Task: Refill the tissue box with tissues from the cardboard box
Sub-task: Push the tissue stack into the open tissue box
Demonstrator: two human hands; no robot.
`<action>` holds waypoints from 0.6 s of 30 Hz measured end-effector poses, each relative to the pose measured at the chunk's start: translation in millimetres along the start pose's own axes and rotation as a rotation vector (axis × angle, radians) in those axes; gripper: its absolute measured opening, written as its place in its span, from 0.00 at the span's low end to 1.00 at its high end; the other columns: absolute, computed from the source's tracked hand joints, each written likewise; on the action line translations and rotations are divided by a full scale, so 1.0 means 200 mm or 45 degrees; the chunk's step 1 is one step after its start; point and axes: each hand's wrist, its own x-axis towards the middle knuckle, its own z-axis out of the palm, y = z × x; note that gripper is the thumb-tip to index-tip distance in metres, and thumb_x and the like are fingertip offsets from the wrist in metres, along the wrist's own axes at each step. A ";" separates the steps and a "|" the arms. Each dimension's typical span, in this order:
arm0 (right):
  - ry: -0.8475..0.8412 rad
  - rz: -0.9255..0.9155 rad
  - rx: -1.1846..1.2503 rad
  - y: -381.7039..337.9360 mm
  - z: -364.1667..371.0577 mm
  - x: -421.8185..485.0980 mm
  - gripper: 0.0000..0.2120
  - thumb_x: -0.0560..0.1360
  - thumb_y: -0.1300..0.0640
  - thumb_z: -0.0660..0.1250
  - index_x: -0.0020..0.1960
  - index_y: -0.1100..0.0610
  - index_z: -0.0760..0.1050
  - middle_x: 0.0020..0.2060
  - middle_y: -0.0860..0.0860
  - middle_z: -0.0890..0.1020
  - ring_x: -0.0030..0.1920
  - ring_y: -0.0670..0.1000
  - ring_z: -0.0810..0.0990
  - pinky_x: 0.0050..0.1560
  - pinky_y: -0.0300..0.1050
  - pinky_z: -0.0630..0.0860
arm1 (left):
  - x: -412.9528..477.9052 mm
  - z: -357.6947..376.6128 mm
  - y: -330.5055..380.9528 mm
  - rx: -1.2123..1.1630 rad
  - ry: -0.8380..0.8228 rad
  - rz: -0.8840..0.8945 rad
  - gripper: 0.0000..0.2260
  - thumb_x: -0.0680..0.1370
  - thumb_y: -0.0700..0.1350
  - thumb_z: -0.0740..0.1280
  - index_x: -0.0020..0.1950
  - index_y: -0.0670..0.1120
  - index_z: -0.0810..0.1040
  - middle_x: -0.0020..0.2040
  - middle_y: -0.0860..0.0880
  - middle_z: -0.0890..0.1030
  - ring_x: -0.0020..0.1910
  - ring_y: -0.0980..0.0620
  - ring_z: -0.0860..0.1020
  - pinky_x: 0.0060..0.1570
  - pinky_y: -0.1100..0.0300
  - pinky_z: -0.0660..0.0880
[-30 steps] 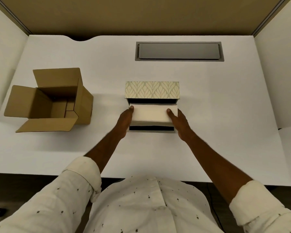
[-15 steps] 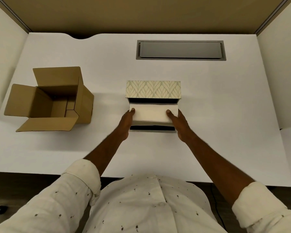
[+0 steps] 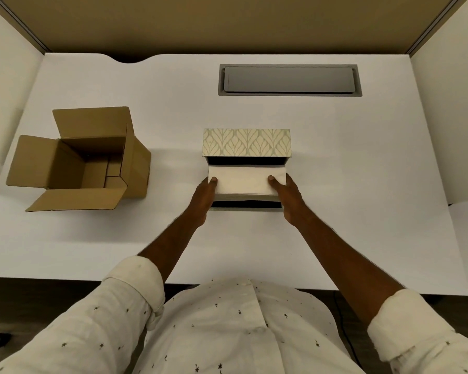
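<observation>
A stack of white tissues (image 3: 245, 182) is held over the open tissue box (image 3: 246, 208) at the middle of the desk. The box's leaf-patterned lid (image 3: 246, 143) stands raised at the far side. My left hand (image 3: 204, 194) grips the stack's left end, thumb on top. At the right end my right hand (image 3: 287, 194) grips it the same way. Dark gaps of the box's inside show in front of and behind the stack. The brown cardboard box (image 3: 84, 163) sits at the left with its flaps open; I see no tissues inside it.
A grey cable hatch (image 3: 289, 80) is set into the white desk (image 3: 362, 211) behind the tissue box. White partition walls stand at both sides. The desk's front edge runs just above my shirt.
Both hands and the tissue stack stay in nearly the same place over the tissue box; the stack seems to have sunk slightly. The cardboard box has not moved.
</observation>
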 end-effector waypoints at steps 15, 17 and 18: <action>0.017 -0.044 0.006 0.01 0.00 -0.02 0.24 0.80 0.50 0.68 0.75 0.53 0.70 0.68 0.54 0.78 0.69 0.57 0.75 0.72 0.57 0.71 | 0.01 0.01 0.02 0.009 0.032 0.066 0.21 0.85 0.50 0.55 0.77 0.46 0.66 0.74 0.45 0.71 0.68 0.46 0.70 0.63 0.57 0.66; 0.018 -0.042 0.023 0.01 0.00 -0.02 0.25 0.81 0.50 0.68 0.75 0.53 0.69 0.69 0.54 0.78 0.70 0.57 0.74 0.72 0.57 0.72 | 0.01 0.01 0.03 0.014 0.020 0.081 0.21 0.86 0.49 0.55 0.78 0.46 0.66 0.74 0.45 0.71 0.71 0.45 0.70 0.65 0.56 0.66; 0.018 -0.040 0.029 0.01 0.00 -0.02 0.25 0.81 0.50 0.68 0.75 0.54 0.69 0.69 0.54 0.77 0.70 0.57 0.74 0.73 0.57 0.71 | 0.01 0.01 0.03 0.017 0.012 0.078 0.21 0.86 0.50 0.55 0.78 0.46 0.66 0.75 0.45 0.71 0.72 0.45 0.69 0.67 0.55 0.66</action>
